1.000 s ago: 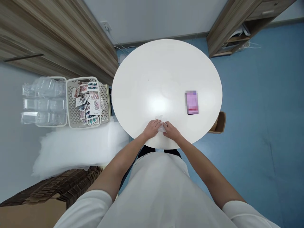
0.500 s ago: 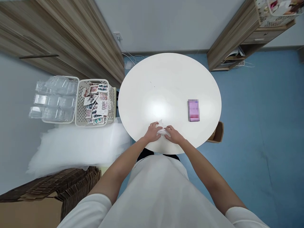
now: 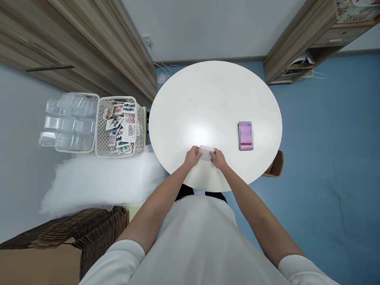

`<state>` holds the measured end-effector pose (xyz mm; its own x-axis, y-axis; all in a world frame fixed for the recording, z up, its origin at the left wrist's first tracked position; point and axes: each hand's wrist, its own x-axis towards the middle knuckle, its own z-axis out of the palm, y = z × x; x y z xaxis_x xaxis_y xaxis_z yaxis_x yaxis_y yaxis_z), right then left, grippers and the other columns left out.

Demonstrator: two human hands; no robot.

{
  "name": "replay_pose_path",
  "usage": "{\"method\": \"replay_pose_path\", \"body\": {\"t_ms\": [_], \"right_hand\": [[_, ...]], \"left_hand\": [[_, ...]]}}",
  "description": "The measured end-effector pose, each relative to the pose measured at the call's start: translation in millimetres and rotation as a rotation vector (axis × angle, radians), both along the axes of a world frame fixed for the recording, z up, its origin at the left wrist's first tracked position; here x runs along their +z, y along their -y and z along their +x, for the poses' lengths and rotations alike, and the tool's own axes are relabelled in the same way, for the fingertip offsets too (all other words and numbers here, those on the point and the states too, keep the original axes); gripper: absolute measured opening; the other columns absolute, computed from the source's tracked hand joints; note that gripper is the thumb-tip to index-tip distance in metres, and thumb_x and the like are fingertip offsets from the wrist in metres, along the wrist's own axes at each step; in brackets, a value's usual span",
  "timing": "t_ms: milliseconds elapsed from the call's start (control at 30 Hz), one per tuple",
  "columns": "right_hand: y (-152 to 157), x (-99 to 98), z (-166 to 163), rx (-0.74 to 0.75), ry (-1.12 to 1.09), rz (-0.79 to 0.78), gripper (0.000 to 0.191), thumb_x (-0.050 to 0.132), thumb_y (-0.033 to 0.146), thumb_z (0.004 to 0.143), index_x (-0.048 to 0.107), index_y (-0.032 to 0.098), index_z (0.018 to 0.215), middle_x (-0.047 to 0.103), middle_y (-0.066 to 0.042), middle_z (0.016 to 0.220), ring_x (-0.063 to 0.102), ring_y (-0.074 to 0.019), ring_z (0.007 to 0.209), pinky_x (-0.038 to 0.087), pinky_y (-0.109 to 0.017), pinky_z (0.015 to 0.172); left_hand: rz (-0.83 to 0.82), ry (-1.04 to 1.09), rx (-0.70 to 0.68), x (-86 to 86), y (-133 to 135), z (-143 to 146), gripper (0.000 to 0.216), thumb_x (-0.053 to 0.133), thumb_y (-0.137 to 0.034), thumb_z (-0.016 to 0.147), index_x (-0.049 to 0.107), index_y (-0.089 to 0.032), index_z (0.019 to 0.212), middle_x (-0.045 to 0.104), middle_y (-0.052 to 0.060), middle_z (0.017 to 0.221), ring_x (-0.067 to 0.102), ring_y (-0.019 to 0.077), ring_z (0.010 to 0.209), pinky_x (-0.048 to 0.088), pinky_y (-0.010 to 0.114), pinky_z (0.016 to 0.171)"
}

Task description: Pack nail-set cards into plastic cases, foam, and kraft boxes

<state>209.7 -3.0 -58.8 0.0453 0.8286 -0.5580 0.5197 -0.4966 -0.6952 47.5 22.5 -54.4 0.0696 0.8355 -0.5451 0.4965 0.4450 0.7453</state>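
Near the front edge of the white oval table (image 3: 216,95), a small white wrapped packet (image 3: 205,153) is held between both hands. My left hand (image 3: 192,155) grips its left end, with the fingers closed. On the right end, my right hand (image 3: 218,158) pinches it between thumb and fingers. The packet looks flat and roughly rectangular; what is inside it cannot be made out. To the right on the tabletop lies a purple-pink rectangular item (image 3: 245,135), blurred into blocks.
At the left stand a white basket (image 3: 101,136) of patterned cards and another with clear plastic boxes (image 3: 74,124). Below them lie white translucent sheets (image 3: 103,180) and a stack of folded brown cardboard (image 3: 97,233). A brown box (image 3: 277,164) sits beside the table's right edge.
The crumpled white wrapping between my hands is now a neat, flat packet. Both hands have shifted slightly up the table and grip its two ends.
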Motion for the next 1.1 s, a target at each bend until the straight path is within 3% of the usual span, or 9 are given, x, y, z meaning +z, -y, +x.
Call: {"method": "replay_pose_path", "body": {"t_ms": [167, 300, 400, 500, 600, 733, 900, 1100], "right_hand": [[9.2, -7.2, -7.5, -0.177, 0.095, 0.073, 0.05, 0.045, 0.039, 0.076, 0.04, 0.017, 0.12, 0.051, -0.009, 0.099, 0.053, -0.0187, 0.076, 0.045, -0.034, 0.069], [10.6, -7.9, -11.7, -0.277, 0.122, 0.079, 0.035, 0.047, 0.042, 0.073, 0.049, 0.02, 0.101, 0.054, -0.005, 0.088, 0.052, -0.0183, 0.072, 0.044, -0.033, 0.065], [10.2, -5.2, -15.2, -0.278, 0.141, 0.077, 0.027, 0.043, 0.04, 0.076, 0.052, 0.021, 0.094, 0.056, -0.005, 0.083, 0.053, -0.0195, 0.074, 0.044, -0.034, 0.066], [17.1, 1.2, -18.6, -0.246, 0.156, 0.099, 0.033, 0.039, 0.038, 0.079, 0.051, 0.019, 0.104, 0.054, -0.009, 0.096, 0.054, -0.0199, 0.079, 0.046, -0.035, 0.07], [30.6, 7.9, -22.8, -0.16, 0.163, 0.128, 0.047, 0.041, 0.034, 0.079, 0.039, 0.018, 0.123, 0.043, -0.013, 0.118, 0.054, -0.0198, 0.087, 0.047, -0.035, 0.075], [41.0, 9.4, -29.1, -0.055, 0.097, 0.074, 0.059, 0.042, 0.026, 0.078, 0.025, 0.02, 0.134, 0.036, -0.012, 0.125, 0.054, -0.0182, 0.093, 0.047, -0.033, 0.08], [35.1, 6.3, -29.9, -0.148, 0.043, 0.014, 0.065, 0.046, 0.025, 0.074, 0.027, 0.017, 0.135, 0.036, -0.012, 0.124, 0.053, -0.0184, 0.099, 0.045, -0.03, 0.086], [26.7, 7.8, -32.4, -0.16, 0.02, 0.017, 0.064, 0.048, 0.025, 0.071, 0.032, 0.018, 0.133, 0.043, -0.01, 0.12, 0.055, -0.0176, 0.095, 0.045, -0.03, 0.086]], "left_hand": [[0.117, -0.144, 0.068, -1.0, 7.4, 2.2, 0.034, 0.065, -0.022, 0.068, 0.05, -0.019, 0.098, 0.05, 0.007, 0.104, 0.056, 0.0152, 0.079, 0.045, 0.033, 0.076], [0.073, -0.175, 0.097, -4.1, 11.7, 2.8, 0.025, 0.064, -0.028, 0.069, 0.053, -0.018, 0.09, 0.055, 0.006, 0.092, 0.056, 0.0168, 0.079, 0.046, 0.033, 0.075], [-0.046, -0.112, 0.145, -7.2, 11.8, 3.3, 0.016, 0.062, -0.031, 0.071, 0.056, -0.019, 0.081, 0.059, 0.004, 0.08, 0.057, 0.0166, 0.076, 0.046, 0.031, 0.071], [-0.086, -0.1, 0.176, -8.2, 11.1, 2.9, 0.014, 0.063, -0.031, 0.069, 0.058, -0.019, 0.075, 0.062, 0.004, 0.077, 0.058, 0.0169, 0.076, 0.045, 0.03, 0.071], [-0.088, -0.104, 0.197, -6.9, 11.4, 2.5, 0.015, 0.064, -0.032, 0.068, 0.058, -0.019, 0.074, 0.063, 0.004, 0.078, 0.059, 0.0173, 0.078, 0.045, 0.03, 0.072], [-0.046, -0.168, 0.208, -4.7, 13.2, 5.2, 0.024, 0.065, -0.033, 0.067, 0.058, -0.018, 0.083, 0.063, 0.005, 0.085, 0.059, 0.0165, 0.079, 0.045, 0.029, 0.072], [-0.048, -0.143, 0.242, -4.5, 21.3, 13.7, 0.017, 0.059, -0.032, 0.073, 0.06, -0.016, 0.081, 0.065, 0.006, 0.085, 0.06, 0.0165, 0.079, 0.046, 0.029, 0.073], [-0.062, 0.012, 0.405, -4.6, 24.8, 7.8, 0.017, 0.062, -0.025, 0.072, 0.059, -0.017, 0.087, 0.066, 0.005, 0.086, 0.062, 0.0145, 0.076, 0.048, 0.028, 0.072]]}}
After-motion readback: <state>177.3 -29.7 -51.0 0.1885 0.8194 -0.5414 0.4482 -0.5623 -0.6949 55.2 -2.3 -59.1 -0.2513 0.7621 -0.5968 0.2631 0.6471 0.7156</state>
